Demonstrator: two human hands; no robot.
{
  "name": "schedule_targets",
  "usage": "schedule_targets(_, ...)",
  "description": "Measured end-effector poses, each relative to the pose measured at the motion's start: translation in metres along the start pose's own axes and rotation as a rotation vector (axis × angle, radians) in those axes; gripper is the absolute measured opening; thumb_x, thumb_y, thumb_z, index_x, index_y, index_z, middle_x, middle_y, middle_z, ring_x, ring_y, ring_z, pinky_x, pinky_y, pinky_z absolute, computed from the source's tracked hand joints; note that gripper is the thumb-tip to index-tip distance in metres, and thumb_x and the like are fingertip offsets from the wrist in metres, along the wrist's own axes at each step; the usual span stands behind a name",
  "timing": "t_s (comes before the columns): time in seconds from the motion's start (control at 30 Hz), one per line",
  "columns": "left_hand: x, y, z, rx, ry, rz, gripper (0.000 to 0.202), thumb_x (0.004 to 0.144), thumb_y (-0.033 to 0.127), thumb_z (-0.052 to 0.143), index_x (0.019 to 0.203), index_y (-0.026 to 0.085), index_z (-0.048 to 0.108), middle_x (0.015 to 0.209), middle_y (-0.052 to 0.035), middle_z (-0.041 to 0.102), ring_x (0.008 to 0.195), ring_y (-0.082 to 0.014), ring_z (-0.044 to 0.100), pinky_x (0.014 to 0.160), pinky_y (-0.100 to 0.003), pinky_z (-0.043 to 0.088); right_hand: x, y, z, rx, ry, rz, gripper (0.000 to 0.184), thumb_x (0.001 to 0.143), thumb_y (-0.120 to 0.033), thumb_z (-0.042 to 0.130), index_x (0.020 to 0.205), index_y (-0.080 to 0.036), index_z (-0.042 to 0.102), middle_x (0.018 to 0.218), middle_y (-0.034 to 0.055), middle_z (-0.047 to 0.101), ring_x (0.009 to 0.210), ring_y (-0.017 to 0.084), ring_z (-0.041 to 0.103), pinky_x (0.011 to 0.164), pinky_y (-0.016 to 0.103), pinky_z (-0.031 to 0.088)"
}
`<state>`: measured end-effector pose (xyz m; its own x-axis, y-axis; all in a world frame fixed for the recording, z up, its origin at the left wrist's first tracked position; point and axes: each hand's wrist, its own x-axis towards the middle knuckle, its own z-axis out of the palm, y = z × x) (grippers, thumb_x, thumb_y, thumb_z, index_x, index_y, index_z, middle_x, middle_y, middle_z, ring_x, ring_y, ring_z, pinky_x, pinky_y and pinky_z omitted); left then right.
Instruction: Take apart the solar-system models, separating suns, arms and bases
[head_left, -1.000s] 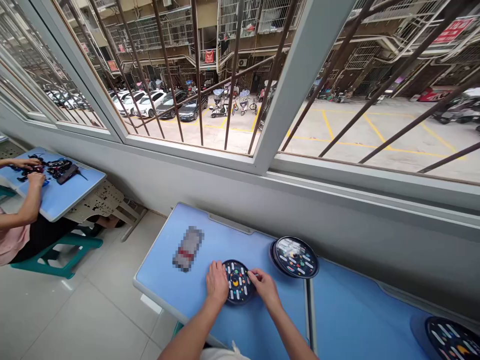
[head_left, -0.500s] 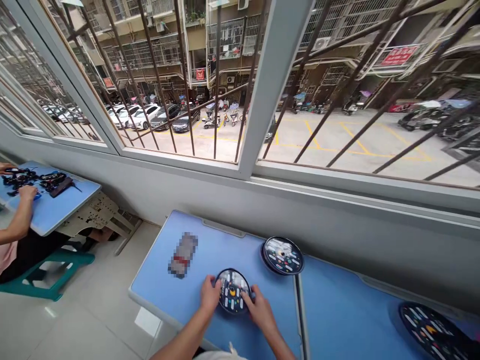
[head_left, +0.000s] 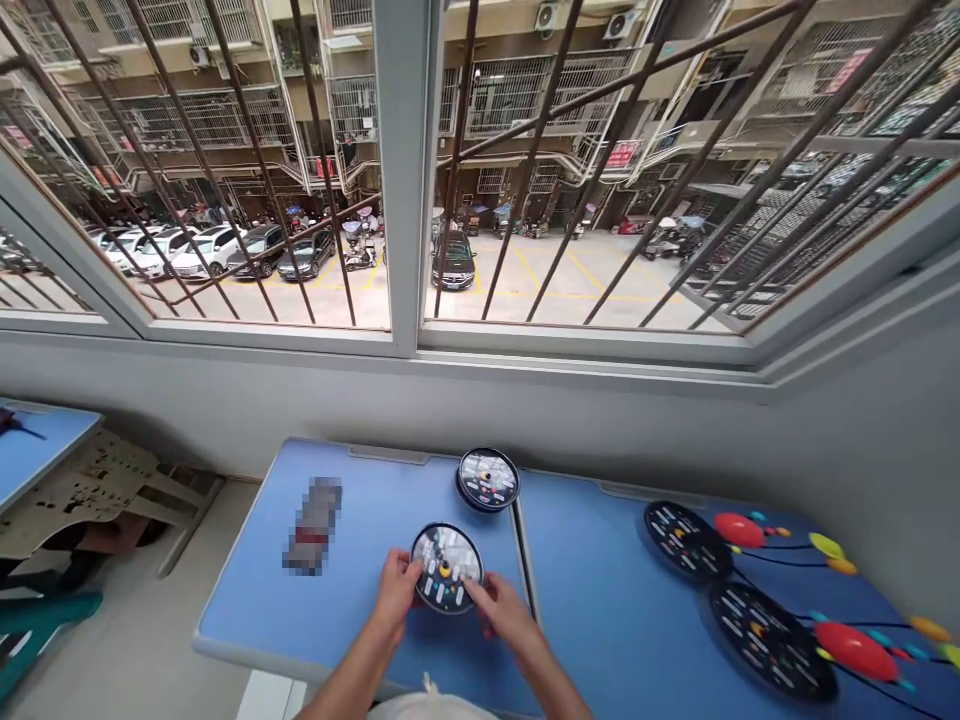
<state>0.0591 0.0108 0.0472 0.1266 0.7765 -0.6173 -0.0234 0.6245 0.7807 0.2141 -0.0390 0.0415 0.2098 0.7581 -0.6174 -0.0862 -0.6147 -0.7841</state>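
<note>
A round black disc [head_left: 447, 570] with a glossy face, white labels and small coloured dots is held between both hands over the blue table. My left hand [head_left: 395, 590] grips its left rim, thumb on top. On the right rim, my right hand [head_left: 501, 606] grips it with the thumb over the edge and the fingers partly underneath. Just beyond, a similar pile of round discs [head_left: 488, 478] rests near the seam between the two tables.
On the right table lie two more black discs [head_left: 772, 640] beside red ovals [head_left: 856, 650] and thin black rods with coloured pieces. A pixelated item [head_left: 313, 525] lies on the left of the blue table [head_left: 262, 570]. A barred window stands behind, and another table [head_left: 52, 440] at far left.
My view has swung to the right, bringing the discs and red ovals on the right table into sight and the co-worker's hands out of it. The disc stays between my hands, tilted slightly differently.
</note>
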Motion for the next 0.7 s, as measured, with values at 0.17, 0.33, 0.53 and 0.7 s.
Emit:
schedule_targets(0.17, -0.006, 0.022, 0.026, -0.107, -0.05, 0.056, 0.05, 0.057, 0.056, 0.065, 0.081, 0.02, 0.04, 0.067, 0.0022, 0.054, 0.059, -0.0131, 0.055, 0.05, -0.025, 0.046, -0.005, -0.023, -0.021, 0.098, 0.065, -0.084, 0.037, 0.056, -0.05, 0.065, 0.07, -0.017, 0.055, 0.056, -0.0024, 0.06, 0.048, 0.012, 0.055, 0.046, 0.023, 0.047)
schedule_targets(0.33, -0.007, 0.045, 0.032, -0.045, -0.131, 0.049, 0.062, 0.061, 0.058, 0.06, 0.106, 0.019, 0.042, 0.093, -0.0072, 0.055, 0.085, -0.0192, 0.056, 0.058, -0.027, 0.049, 0.01, -0.053, -0.047, 0.133, 0.163, -0.13, 0.036, 0.056, -0.047, 0.066, 0.067, -0.015, 0.057, 0.051, -0.0009, 0.058, 0.046, 0.012, 0.055, 0.047, 0.024, 0.047)
schedule_targets(0.53, -0.015, 0.015, -0.003, 0.051, -0.084, -0.109, 0.035, 0.065, 0.04, 0.06, 0.088, 0.016, 0.049, 0.07, -0.0012, 0.053, 0.062, -0.0129, 0.053, 0.051, -0.025, 0.044, 0.051, -0.086, -0.074, 0.133, 0.297, -0.154, 0.029, 0.059, -0.042, 0.066, 0.061, -0.016, 0.052, 0.043, -0.0006, 0.057, 0.042, 0.012, 0.055, 0.046, 0.024, 0.048)
schedule_targets(0.7, -0.026, -0.017, -0.039, 0.046, 0.001, -0.204, 0.023, 0.065, 0.034, 0.056, 0.078, 0.017, 0.048, 0.057, 0.003, 0.051, 0.05, -0.0098, 0.048, 0.048, -0.022, 0.039, 0.073, -0.091, -0.077, 0.105, 0.351, -0.135, 0.025, 0.06, -0.037, 0.065, 0.065, -0.017, 0.051, 0.041, -0.0007, 0.056, 0.04, 0.015, 0.056, 0.045, 0.027, 0.05)
